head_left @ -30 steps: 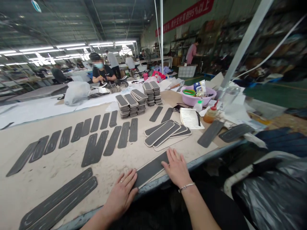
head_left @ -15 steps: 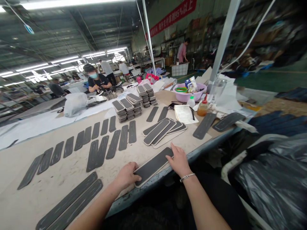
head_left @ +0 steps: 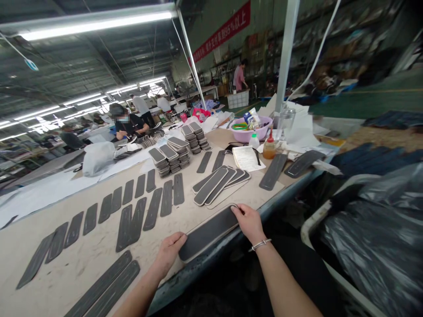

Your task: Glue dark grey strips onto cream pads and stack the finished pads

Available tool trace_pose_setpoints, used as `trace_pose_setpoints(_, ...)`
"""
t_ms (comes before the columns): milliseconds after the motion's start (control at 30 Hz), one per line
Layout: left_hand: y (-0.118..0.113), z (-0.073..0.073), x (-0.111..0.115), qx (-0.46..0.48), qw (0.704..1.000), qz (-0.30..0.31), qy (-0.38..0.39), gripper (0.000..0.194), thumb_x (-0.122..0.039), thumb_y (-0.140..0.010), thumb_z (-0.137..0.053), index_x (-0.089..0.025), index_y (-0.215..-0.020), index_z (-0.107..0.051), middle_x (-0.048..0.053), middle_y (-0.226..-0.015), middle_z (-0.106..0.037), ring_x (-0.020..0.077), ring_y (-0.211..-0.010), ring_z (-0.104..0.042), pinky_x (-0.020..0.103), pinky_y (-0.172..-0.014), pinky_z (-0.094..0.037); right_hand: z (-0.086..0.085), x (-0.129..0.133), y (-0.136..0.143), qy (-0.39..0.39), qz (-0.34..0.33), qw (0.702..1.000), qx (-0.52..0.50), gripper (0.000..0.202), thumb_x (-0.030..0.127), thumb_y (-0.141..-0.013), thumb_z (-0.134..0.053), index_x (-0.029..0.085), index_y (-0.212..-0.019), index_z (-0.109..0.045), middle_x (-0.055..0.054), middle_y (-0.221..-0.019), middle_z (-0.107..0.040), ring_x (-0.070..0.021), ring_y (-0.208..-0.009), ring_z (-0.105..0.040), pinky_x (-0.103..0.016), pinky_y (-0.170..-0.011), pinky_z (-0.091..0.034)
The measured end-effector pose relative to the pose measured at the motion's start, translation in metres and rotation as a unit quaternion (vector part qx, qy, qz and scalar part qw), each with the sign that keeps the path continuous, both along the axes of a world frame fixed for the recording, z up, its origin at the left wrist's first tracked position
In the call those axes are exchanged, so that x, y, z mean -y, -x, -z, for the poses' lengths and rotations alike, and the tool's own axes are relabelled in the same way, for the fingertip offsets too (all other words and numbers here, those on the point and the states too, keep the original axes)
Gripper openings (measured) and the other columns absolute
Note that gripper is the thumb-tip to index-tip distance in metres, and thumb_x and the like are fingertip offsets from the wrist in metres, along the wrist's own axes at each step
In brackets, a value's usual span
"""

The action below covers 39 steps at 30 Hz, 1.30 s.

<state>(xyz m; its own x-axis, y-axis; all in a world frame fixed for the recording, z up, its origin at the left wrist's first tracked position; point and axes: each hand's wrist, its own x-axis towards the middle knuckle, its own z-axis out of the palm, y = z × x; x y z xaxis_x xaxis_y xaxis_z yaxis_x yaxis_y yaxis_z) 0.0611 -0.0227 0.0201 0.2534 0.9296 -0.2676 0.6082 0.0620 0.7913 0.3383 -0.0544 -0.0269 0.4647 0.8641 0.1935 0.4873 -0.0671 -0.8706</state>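
A loose pile (head_left: 210, 187) lies on the table (head_left: 84, 253), behind the held panel (head_left: 207, 235), before the notebook (head_left: 246, 157).

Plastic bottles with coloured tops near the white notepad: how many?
2: a whitish bottle with a green cap just beyond the white handwritten notepad, and an amber-filled bottle with a red nozzle to its right. Others may be hidden in the clutter.

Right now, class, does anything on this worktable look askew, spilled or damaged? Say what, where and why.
Just beyond the held strip, a loose pile looks askew: its strips fan out at differing angles, unlike the neater stacks farther back. No spill shows; any fine damage is too small to tell.
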Motion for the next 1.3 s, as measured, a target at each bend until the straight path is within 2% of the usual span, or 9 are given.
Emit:
trace_pose_setpoints(167, -0.004, 0.006, 0.000, -0.010, 1.000, 0.010, -0.003, 0.037, -0.052, -0.077, -0.046, -0.018, -0.068, -0.057, 0.001, -0.072, -0.061, 0.0196, -0.076, -0.056, 0.026, -0.070, -0.042, -0.008, 0.005, -0.004, -0.006, 0.014, 1.000, -0.018, 0.035, 0.047, -0.084, -0.044, 0.021, -0.071, -0.063, 0.001, -0.066, -0.062, -0.0150, -0.065, -0.055, -0.025, -0.063, -0.039)
trace_pose_setpoints(300, -0.011, 0.009, -0.006, -0.097, 0.994, 0.040, -0.042, 0.040, -0.051, -0.081, -0.039, -0.018, -0.068, -0.058, 0.002, -0.067, -0.060, 0.0194, -0.070, -0.056, 0.027, -0.066, -0.042, -0.007, 0.004, -0.009, 0.008, 0.018, 1.000, -0.022, 0.034, 0.047, -0.084, -0.044, 0.021, -0.068, -0.060, 0.002, -0.059, -0.057, -0.0144, -0.060, -0.051, -0.025, -0.059, -0.035)
trace_pose_setpoints(467, -0.035, 0.006, -0.021, -0.130, 0.975, 0.151, -0.100, 0.038, -0.044, -0.078, -0.051, -0.020, -0.104, -0.061, 0.004, -0.092, -0.067, 0.0195, -0.084, -0.059, 0.027, -0.077, -0.041, -0.007, 0.001, -0.007, 0.023, 0.016, 0.999, -0.026, 0.034, 0.048, -0.083, -0.044, 0.021, -0.067, -0.057, 0.003, -0.057, -0.055, -0.0147, -0.058, -0.050, -0.025, -0.058, -0.034)
trace_pose_setpoints(567, -0.058, 0.010, -0.031, -0.102, 0.980, 0.158, -0.072, 0.024, -0.039, -0.072, -0.058, -0.019, -0.084, -0.066, 0.001, -0.076, -0.065, 0.0172, -0.073, -0.057, 0.025, -0.068, -0.039, -0.008, 0.002, -0.006, 0.028, 0.007, 0.999, -0.030, 0.034, 0.049, -0.083, -0.043, 0.022, -0.066, -0.056, 0.003, -0.056, -0.053, -0.0141, -0.057, -0.050, -0.024, -0.057, -0.034)
trace_pose_setpoints(667, -0.074, 0.022, -0.038, -0.078, 0.988, 0.133, -0.029, 0.020, -0.036, -0.070, -0.056, -0.017, -0.067, -0.061, -0.003, -0.057, -0.053, 0.0127, -0.055, -0.047, 0.023, -0.054, -0.033, -0.007, 0.002, -0.008, 0.038, 0.016, 0.999, -0.030, 0.035, 0.049, -0.083, -0.042, 0.022, -0.067, -0.055, 0.003, -0.056, -0.053, -0.0143, -0.058, -0.049, -0.025, -0.058, -0.033)
trace_pose_setpoints(833, -0.078, 0.036, -0.042, -0.042, 0.992, 0.114, 0.019, 0.031, -0.043, -0.073, -0.048, -0.015, -0.068, -0.060, -0.004, -0.051, -0.045, 0.0102, -0.048, -0.040, 0.022, -0.047, -0.030, -0.002, 0.000, -0.010, 0.067, 0.036, 0.997, -0.020, 0.036, 0.049, -0.082, -0.042, 0.022, -0.061, -0.052, 0.003, -0.053, -0.049, -0.0141, -0.056, -0.046, -0.025, -0.057, -0.030)
trace_pose_setpoints(1133, -0.075, 0.030, -0.042, -0.032, 0.995, 0.097, 0.016, 0.034, -0.049, -0.072, -0.047, -0.018, -0.059, -0.049, -0.005, -0.052, -0.039, 0.0105, -0.051, -0.038, 0.022, -0.049, -0.030, 0.009, -0.007, -0.007, 0.082, 0.043, 0.996, 0.008, 0.038, 0.045, -0.084, -0.043, 0.022, -0.054, -0.044, 0.004, -0.048, -0.042, -0.0132, -0.051, -0.038, -0.026, -0.054, -0.026)
trace_pose_setpoints(1233, -0.071, 0.019, -0.036, -0.024, 0.994, 0.109, 0.009, 0.035, -0.050, -0.071, -0.049, -0.019, -0.055, -0.047, -0.005, -0.051, -0.040, 0.0121, -0.054, -0.041, 0.023, -0.052, -0.033, -0.002, -0.002, -0.005, 0.080, 0.057, 0.994, 0.043, 0.035, 0.039, -0.086, -0.043, 0.021, -0.056, -0.047, 0.002, -0.053, -0.048, -0.0135, -0.053, -0.042, -0.025, -0.055, -0.028)
trace_pose_setpoints(1300, -0.074, 0.017, -0.033, -0.011, 0.992, 0.127, 0.009, 0.036, -0.052, -0.073, -0.052, -0.019, -0.058, -0.051, -0.004, -0.056, -0.047, 0.0147, -0.059, -0.046, 0.026, -0.057, -0.039, -0.015, 0.004, -0.002, 0.083, 0.061, 0.991, 0.082, 0.033, 0.034, -0.088, -0.041, 0.020, -0.060, -0.052, 0.000, -0.060, -0.055, -0.0133, -0.058, -0.046, -0.024, -0.057, -0.031)
